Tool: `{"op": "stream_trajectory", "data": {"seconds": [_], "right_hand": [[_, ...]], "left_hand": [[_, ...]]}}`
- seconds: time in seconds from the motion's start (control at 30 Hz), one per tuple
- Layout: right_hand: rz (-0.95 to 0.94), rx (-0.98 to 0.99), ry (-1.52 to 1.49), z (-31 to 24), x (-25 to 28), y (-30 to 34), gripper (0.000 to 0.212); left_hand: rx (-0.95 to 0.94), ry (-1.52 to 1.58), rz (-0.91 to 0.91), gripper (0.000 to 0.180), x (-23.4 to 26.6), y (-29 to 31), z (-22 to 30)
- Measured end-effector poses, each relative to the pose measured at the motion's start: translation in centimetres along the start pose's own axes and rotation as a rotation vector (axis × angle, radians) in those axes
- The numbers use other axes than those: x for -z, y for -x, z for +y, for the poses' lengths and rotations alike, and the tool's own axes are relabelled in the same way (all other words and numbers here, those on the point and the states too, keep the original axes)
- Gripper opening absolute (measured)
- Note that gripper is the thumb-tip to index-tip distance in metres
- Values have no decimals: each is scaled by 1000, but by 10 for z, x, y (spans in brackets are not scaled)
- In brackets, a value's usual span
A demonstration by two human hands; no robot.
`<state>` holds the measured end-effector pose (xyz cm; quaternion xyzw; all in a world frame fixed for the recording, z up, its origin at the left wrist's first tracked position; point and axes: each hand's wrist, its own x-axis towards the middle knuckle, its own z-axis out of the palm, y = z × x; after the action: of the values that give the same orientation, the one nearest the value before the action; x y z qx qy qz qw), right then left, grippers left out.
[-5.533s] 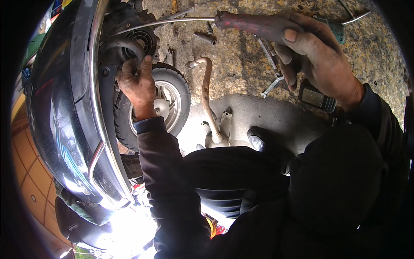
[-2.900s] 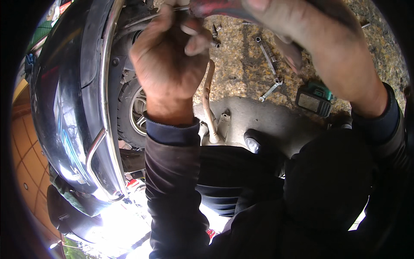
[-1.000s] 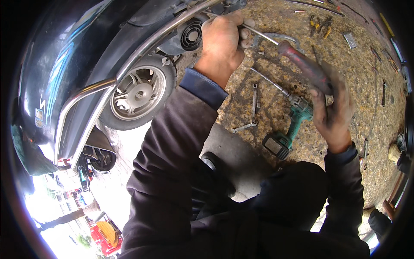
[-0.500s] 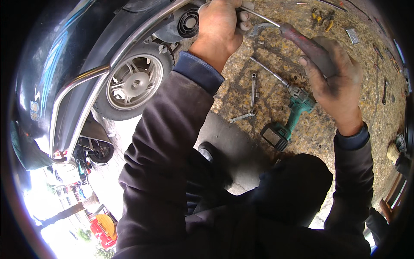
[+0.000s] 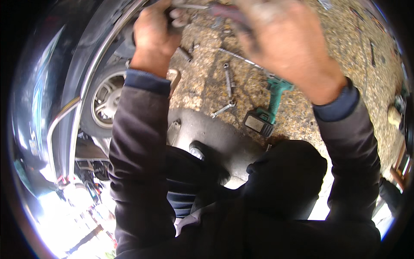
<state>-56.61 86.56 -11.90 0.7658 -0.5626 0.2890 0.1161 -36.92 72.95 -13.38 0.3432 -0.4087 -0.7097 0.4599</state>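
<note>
My right hand [image 5: 286, 45], smeared by motion, is closed round the dark red handle of a screwdriver [image 5: 226, 12] near the top of the view. Its metal shaft points left, to the curled fingers of my left hand [image 5: 153, 34]. That hand is closed beside the chrome rail [image 5: 98, 56] of a dark scooter [image 5: 47, 82]; what its fingers grip is hidden. Below and left of my left hand is the scooter's spoked wheel [image 5: 103, 103].
On the speckled ground lie a green cordless drill [image 5: 276, 97] with a long bit, a spanner [image 5: 228, 82], a second shorter spanner [image 5: 223, 108] and a dark cylindrical piece [image 5: 184, 54]. My shoe [image 5: 197, 149] rests on the grey patch [image 5: 185, 123].
The view has shifted, and both hands stand further left and up in it. The screwdriver lies flatter, still in my right hand. My right hand looks larger and blurred.
</note>
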Motion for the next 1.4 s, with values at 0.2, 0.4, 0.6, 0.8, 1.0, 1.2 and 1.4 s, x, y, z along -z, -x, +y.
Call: {"op": "stream_trajectory", "data": {"seconds": [0.2, 0.4, 0.6, 0.8, 1.0, 1.2, 1.4], "right_hand": [[-322, -190, -170, -3, 9, -1, 14], [-124, -161, -275, 29, -3, 25, 24], [-157, -802, -785, 84, -27, 187, 26], [-212, -1259, -717, 26, -36, 366, 18], [-90, -1009, -339, 19, -60, 362, 27], [-459, -1248, -1135, 29, -146, 287, 29], [-324, -1405, -1241, 8, -188, 267, 41]], "left_hand": [[-30, 35, -21, 11, 3, 1, -6], [-75, -7, 219, 33, -34, 44, -59], [146, -307, 372, 13, 7, 75, -156], [308, -241, 687, 12, 72, 76, -193], [327, -310, 609, 15, 94, 69, -214], [467, -551, 572, 16, 94, 97, -250], [395, -697, 554, 24, 130, 85, -266]]}}
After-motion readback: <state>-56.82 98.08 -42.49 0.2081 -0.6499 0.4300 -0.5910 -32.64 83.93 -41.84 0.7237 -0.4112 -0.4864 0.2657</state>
